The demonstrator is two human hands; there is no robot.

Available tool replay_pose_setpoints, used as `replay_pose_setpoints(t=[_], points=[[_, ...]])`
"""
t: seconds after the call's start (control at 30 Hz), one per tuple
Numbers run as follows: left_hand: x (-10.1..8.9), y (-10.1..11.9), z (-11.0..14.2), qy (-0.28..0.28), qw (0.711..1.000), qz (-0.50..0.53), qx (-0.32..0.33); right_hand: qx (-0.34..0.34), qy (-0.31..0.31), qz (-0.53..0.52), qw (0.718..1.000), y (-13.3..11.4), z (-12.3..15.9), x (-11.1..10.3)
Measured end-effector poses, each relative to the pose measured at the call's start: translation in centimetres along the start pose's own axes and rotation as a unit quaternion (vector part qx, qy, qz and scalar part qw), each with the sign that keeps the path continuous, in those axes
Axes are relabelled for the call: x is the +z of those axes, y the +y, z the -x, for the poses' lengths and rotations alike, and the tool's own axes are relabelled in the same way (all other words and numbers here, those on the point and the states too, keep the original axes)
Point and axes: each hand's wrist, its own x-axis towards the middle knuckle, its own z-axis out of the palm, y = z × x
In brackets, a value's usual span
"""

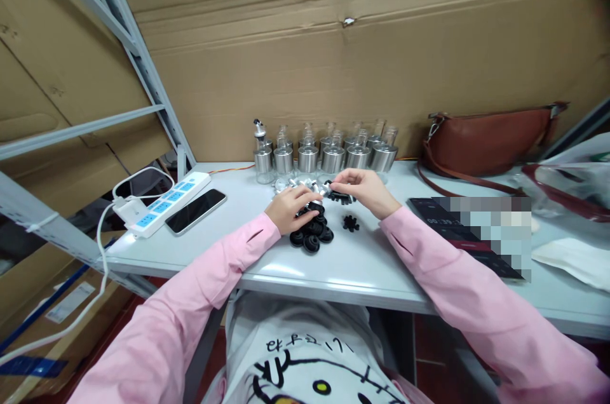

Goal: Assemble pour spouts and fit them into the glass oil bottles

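Toward the worktop's (pixel 267 270) back edge, a silvery piece (pixel 326 188) is being pinched by the right hand (pixel 366 191); the left hand's (pixel 287 209) grip cannot be told.

Brightly lit, wide-angle, stretched toward edges.
Shines white at front of tabletop (pixel 276 269); darkens at top right; pixelated over dark screen (pixel 450 229).
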Motion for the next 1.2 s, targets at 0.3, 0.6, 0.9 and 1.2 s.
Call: replay_pose_setpoints(t=[0.3, 0.6, 0.9, 1.2], points=[[0.1, -0.1, -0.1, 0.005, 1.0, -0.005, 0.011, 0.036, 0.003, -0.156, 0.987, -0.5, 0.3, 0.7], [0.2, -0.4, 0.0, -0.02, 0.997, -0.06, 0.033, 0.036, -0.036, -0.135, 0.99, -0.9, 0.8, 1.3], [0.4, -0.6, 0.1, -0.002, 0.997, -0.061, 0.045, 0.039, -0.054, -0.117, 0.991, -0.8, 0.8, 1.2], [0.3, -0.1, 0.2, -0.011, 1.0, 0.0, -0.026, 0.024, -0.072, -0.109, 0.991, -0.7, 0.7, 1.1]])
